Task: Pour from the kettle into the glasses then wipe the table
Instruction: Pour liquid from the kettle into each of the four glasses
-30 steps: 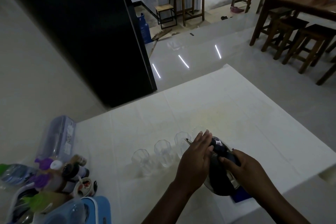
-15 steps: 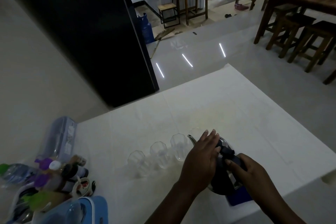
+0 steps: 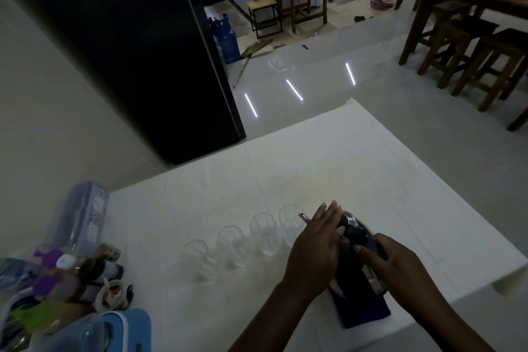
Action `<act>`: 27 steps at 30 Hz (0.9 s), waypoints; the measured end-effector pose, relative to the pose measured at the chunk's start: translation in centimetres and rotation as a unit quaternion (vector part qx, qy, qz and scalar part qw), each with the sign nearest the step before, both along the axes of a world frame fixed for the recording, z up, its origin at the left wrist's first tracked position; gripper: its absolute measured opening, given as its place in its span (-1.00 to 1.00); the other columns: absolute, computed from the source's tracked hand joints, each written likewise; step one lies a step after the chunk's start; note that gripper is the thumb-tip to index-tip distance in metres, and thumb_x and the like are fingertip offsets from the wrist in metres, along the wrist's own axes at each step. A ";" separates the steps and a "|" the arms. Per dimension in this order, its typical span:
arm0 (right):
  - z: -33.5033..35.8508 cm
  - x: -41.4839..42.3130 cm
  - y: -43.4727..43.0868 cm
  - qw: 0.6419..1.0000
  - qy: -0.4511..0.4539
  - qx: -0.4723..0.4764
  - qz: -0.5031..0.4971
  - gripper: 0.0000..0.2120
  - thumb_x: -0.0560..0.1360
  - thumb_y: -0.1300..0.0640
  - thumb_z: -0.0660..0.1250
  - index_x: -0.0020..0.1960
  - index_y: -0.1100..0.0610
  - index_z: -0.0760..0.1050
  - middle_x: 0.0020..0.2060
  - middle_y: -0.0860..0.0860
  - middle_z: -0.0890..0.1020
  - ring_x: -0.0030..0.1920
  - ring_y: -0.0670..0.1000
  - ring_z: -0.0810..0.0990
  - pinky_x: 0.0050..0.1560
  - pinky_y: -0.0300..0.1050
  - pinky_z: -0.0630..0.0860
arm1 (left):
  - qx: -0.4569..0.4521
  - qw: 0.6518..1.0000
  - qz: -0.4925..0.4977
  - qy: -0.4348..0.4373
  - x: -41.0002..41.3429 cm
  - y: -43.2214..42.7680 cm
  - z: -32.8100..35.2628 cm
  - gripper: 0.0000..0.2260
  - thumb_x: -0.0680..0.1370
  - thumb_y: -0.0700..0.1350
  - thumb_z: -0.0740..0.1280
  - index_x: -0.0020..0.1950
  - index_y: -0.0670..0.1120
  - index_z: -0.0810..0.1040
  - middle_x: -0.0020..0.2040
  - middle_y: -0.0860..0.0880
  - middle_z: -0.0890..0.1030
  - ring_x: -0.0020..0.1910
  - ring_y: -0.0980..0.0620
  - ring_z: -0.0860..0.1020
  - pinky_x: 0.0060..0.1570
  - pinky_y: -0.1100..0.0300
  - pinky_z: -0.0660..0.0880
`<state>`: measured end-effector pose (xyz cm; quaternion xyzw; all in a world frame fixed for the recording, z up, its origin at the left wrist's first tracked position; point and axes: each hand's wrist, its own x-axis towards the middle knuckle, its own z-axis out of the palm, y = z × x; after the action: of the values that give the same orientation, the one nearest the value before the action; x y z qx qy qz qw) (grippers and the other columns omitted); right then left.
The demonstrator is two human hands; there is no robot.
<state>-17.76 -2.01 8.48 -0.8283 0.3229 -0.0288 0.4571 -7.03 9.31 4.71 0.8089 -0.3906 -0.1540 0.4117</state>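
Note:
A dark metal kettle stands near the front of the white table, its spout pointing left toward the glasses. My right hand grips the kettle's dark handle. My left hand lies flat against the kettle's left side and lid, fingers stretched. Several clear glasses stand in a row left of the kettle, from the nearest glass to the farthest glass. A dark blue cloth lies under and in front of the kettle.
Bottles and jars crowd the table's left end beside a clear plastic container and a light blue object. A black fridge stands behind the table. Wooden stools stand at the far right.
The kettle and both hands have stayed nearly in place. My head has shifted slightly, so the scene sits a little differently in view.

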 end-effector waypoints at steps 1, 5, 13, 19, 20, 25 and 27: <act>0.1 0.1 -0.2 1.000 -0.003 -0.001 0.003 -0.69 0.47 0.09 0.35 -0.40 -0.07 0.34 -0.51 -0.04 0.45 -0.44 -0.11 0.43 -0.43 -0.22 0.29 | 0.000 1.000 0.002 -0.001 0.0 -0.1 -0.1 -0.46 0.59 0.16 -0.09 0.48 -0.06 0.25 0.50 0.08 0.24 0.48 0.25 0.04 0.44 0.23 0.11; 0.3 0.4 -0.8 1.000 -0.003 -0.003 0.018 -0.67 0.46 0.09 0.36 -0.38 -0.16 0.32 -0.51 -0.10 0.45 -0.43 -0.17 0.43 -0.41 -0.27 0.26 | 0.006 1.000 0.012 0.004 0.0 -0.6 -0.3 -0.46 0.59 0.18 -0.10 0.49 -0.04 0.23 0.50 0.09 0.22 0.48 0.25 0.04 0.43 0.26 0.08; 0.4 0.9 -1.9 0.999 0.004 -0.016 0.045 -0.72 0.47 0.07 0.34 -0.35 -0.14 0.36 -0.44 -0.12 0.50 -0.38 -0.17 0.47 -0.38 -0.26 0.31 | 0.010 1.000 0.027 0.007 0.0 -1.0 -0.4 -0.51 0.61 0.15 -0.07 0.49 -0.01 0.22 0.50 0.12 0.21 0.47 0.27 0.05 0.42 0.31 0.07; 0.6 1.0 -2.2 0.998 0.000 -0.015 0.053 -0.72 0.47 0.06 0.34 -0.33 -0.19 0.35 -0.41 -0.15 0.51 -0.34 -0.20 0.48 -0.37 -0.31 0.30 | 0.007 0.999 0.035 0.006 -0.2 -1.3 -0.4 -0.55 0.63 0.12 -0.03 0.49 0.00 0.21 0.49 0.16 0.20 0.47 0.30 0.05 0.40 0.36 0.05; 0.6 1.1 -2.3 0.998 0.001 -0.019 0.053 -0.72 0.47 0.06 0.34 -0.33 -0.19 0.34 -0.41 -0.16 0.50 -0.34 -0.20 0.48 -0.37 -0.31 0.30 | 0.004 0.999 0.035 0.007 -0.2 -1.3 -0.4 -0.59 0.65 0.07 0.01 0.49 0.00 0.21 0.49 0.15 0.20 0.47 0.29 0.05 0.40 0.35 0.06; 0.7 1.2 -2.5 0.998 0.007 -0.030 0.063 -0.70 0.48 0.07 0.33 -0.32 -0.20 0.31 -0.41 -0.18 0.48 -0.35 -0.22 0.45 -0.38 -0.34 0.27 | 0.000 0.999 0.042 0.010 -0.2 -1.4 -0.5 -0.52 0.62 0.15 -0.05 0.49 0.01 0.21 0.50 0.13 0.21 0.47 0.29 0.05 0.40 0.35 0.07; 0.8 1.2 -2.6 0.997 0.006 -0.031 0.066 -0.74 0.48 0.06 0.33 -0.30 -0.17 0.34 -0.40 -0.16 0.49 -0.34 -0.21 0.47 -0.38 -0.32 0.29 | -0.001 0.999 0.043 0.008 -0.2 -1.4 -0.6 -0.49 0.60 0.19 -0.08 0.49 0.01 0.21 0.50 0.13 0.21 0.47 0.29 0.05 0.39 0.39 0.05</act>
<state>-16.55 -4.60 9.25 -0.8616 0.2689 -0.0030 0.4305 -7.24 7.89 4.16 0.8233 -0.3521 -0.1423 0.4218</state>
